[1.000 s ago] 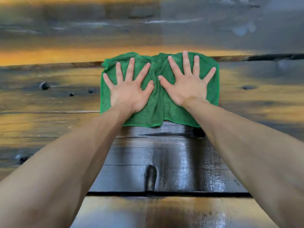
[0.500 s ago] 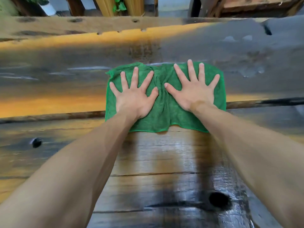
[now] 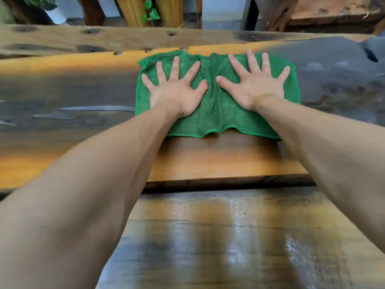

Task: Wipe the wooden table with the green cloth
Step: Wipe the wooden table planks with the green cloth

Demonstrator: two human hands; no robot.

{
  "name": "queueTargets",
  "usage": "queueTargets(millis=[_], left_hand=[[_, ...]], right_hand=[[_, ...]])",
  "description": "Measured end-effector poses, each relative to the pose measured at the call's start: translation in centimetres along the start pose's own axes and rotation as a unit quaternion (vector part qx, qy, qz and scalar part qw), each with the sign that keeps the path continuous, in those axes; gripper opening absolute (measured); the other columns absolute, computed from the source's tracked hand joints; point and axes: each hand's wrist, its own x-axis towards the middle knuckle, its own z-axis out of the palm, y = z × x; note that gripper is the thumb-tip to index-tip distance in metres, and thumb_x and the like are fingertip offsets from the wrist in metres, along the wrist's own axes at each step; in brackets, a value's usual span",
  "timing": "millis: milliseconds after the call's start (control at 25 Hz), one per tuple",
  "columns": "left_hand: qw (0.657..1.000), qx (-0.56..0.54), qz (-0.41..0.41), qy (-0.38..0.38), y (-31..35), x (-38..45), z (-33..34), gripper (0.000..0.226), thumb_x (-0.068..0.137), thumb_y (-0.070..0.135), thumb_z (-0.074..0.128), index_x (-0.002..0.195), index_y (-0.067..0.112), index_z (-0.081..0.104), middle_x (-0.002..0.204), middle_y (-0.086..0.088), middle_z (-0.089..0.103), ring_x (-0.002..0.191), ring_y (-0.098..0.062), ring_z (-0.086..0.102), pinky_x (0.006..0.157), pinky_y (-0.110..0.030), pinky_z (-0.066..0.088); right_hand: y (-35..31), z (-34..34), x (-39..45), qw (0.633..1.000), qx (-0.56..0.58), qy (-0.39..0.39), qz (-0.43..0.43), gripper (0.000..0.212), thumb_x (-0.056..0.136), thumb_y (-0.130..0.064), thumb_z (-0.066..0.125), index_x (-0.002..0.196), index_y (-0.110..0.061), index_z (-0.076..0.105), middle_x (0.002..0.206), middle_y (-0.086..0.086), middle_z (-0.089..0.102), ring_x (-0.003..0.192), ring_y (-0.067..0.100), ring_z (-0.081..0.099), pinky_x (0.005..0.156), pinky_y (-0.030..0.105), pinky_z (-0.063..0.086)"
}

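- Your left hand [image 3: 177, 90] and right hand [image 3: 253, 88] lie flat, fingers splayed, grasping nothing, palms pressing the green cloth [image 3: 216, 109].
- Since a second ago you have pushed the cloth from mid-frame to the upper centre, near the surface's [image 3: 208, 163] far edge.
- That stroke looks nearly spent; the damp sheen at lower frame suggests covered ground.

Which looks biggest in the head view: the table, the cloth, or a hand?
1. Table, filling most of the view.
2. Cloth.
3. Left hand and right hand look alike, so no ranking between them.
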Motion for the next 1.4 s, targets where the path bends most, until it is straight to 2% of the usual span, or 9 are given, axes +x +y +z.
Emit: queueTargets(millis=[200, 360, 520, 720, 960, 1120, 1240, 1400], left_hand=[[1.0, -0.004, -0.007, -0.012, 0.5, 5.6, -0.9, 0.065, 0.093, 0.076, 0.015, 0.153, 0.058, -0.001, 0.169, 0.004, -0.013, 0.152, -0.04, -0.018, 0.112, -0.074, -0.012], [1.0, 0.0, -0.003, 0.004, 0.6, 8.0, -1.0, 0.065, 0.093, 0.076, 0.014, 0.154, 0.056, 0.002, 0.17, 0.002, -0.007, 0.153, -0.04, -0.014, 0.112, -0.074, -0.011], [1.0, 0.0, -0.003, 0.008, 0.6, 8.7, -1.0, 0.066, 0.093, 0.076, 0.014, 0.155, 0.055, 0.003, 0.17, 0.002, -0.004, 0.153, -0.039, -0.011, 0.113, -0.074, -0.01], [1.0, -0.007, -0.002, -0.003, 0.7, 7.5, -0.9, 0.067, 0.093, 0.076, 0.015, 0.155, 0.056, -0.001, 0.169, 0.003, -0.012, 0.153, -0.038, -0.016, 0.114, -0.073, -0.011], [1.0, -0.002, 0.006, -0.014, 1.1, 2.2, 0.0, 0.067, 0.095, 0.073, 0.015, 0.156, 0.052, -0.001, 0.169, 0.002, -0.015, 0.153, -0.037, -0.015, 0.114, -0.072, -0.009], [1.0, 0.018, 0.025, 0.004, 1.1, -4.8, 1.2, 0.068, 0.095, 0.072, 0.012, 0.157, 0.048, -0.003, 0.169, 0.001, -0.015, 0.154, -0.036, -0.014, 0.116, -0.07, -0.007], [0.999, 0.027, 0.036, -0.01, 1.4, -10.3, 2.3, 0.069, 0.095, 0.073, 0.01, 0.157, 0.047, -0.006, 0.167, 0.001, -0.023, 0.152, -0.034, -0.02, 0.117, -0.067, -0.009], [0.999, 0.02, 0.039, -0.016, 1.6, -17.8, 3.1, 0.071, 0.092, 0.074, 0.005, 0.157, 0.047, -0.006, 0.167, -0.001, -0.022, 0.153, -0.034, -0.019, 0.118, -0.065, -0.008]], right_hand=[[-0.2, -0.7, 5.3, 1.0, 0.001, -0.001, 0.007, 0.08, 0.084, -0.089, 0.014, 0.155, -0.056, -0.003, 0.168, -0.009, -0.014, 0.155, 0.027, -0.015, 0.112, 0.077, -0.007], [-0.4, -0.9, 7.8, 1.0, 0.002, 0.009, 0.011, 0.079, 0.085, -0.088, 0.013, 0.155, -0.055, 0.001, 0.169, -0.01, -0.009, 0.155, 0.026, -0.013, 0.112, 0.076, -0.008], [-0.6, -0.8, 8.1, 1.0, 0.0, 0.013, 0.01, 0.078, 0.086, -0.087, 0.012, 0.156, -0.053, 0.002, 0.169, -0.01, -0.007, 0.155, 0.027, -0.012, 0.113, 0.075, -0.008], [-0.5, -0.4, 6.4, 1.0, -0.002, 0.01, 0.002, 0.075, 0.089, -0.083, 0.01, 0.157, -0.051, -0.002, 0.169, -0.01, -0.012, 0.155, 0.027, -0.014, 0.112, 0.075, -0.008], [-0.4, 0.4, 1.6, 1.0, 0.004, 0.006, -0.008, 0.072, 0.092, -0.079, 0.011, 0.156, -0.052, -0.003, 0.169, -0.01, -0.013, 0.155, 0.027, -0.014, 0.113, 0.074, -0.008], [0.3, 1.2, -5.1, 1.0, -0.002, 0.012, -0.019, 0.073, 0.09, -0.081, 0.01, 0.156, -0.052, -0.004, 0.168, -0.01, -0.013, 0.155, 0.026, -0.015, 0.113, 0.074, -0.008], [1.3, 1.9, -10.9, 1.0, -0.011, -0.005, -0.018, 0.074, 0.09, -0.081, 0.008, 0.155, -0.052, -0.01, 0.167, -0.01, -0.018, 0.154, 0.025, -0.02, 0.113, 0.074, -0.008], [2.3, 2.5, -18.7, 1.0, -0.007, -0.012, -0.008, 0.074, 0.09, -0.081, 0.009, 0.155, -0.052, -0.011, 0.168, -0.01, -0.017, 0.154, 0.025, -0.018, 0.114, 0.072, -0.008]])
